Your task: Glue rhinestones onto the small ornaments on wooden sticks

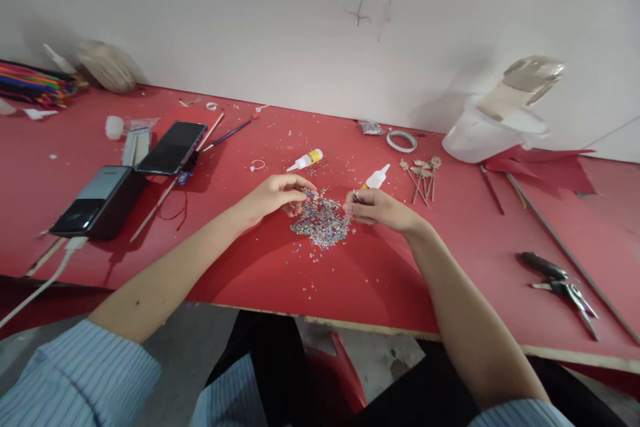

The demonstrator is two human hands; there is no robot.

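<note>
A loose pile of small glittering multicoloured chips [323, 223] lies on the red tabletop. At its upper left edge is my left hand [283, 197], its fingers bent and drawn together. Something tiny and bluish shows by those fingertips, too small to name. My right hand [380, 208] reaches the pile's right edge with thumb and fingers pinched. A small dark piece shows at its fingers, but I cannot tell what it is. Behind my right hand lies a white glue bottle [377, 177], partly hidden. Another glue bottle [306, 159] with a yellow label lies beyond my left hand.
To the left are a phone [173, 147], a power bank [95, 200] with a white cable, and a thin brush [227, 135]. Rightward lie a tape roll [401, 141], flower-topped sticks [424, 177], a white bucket [475, 133] and pliers [570, 293]. The table's front edge [370, 327] runs below my forearms.
</note>
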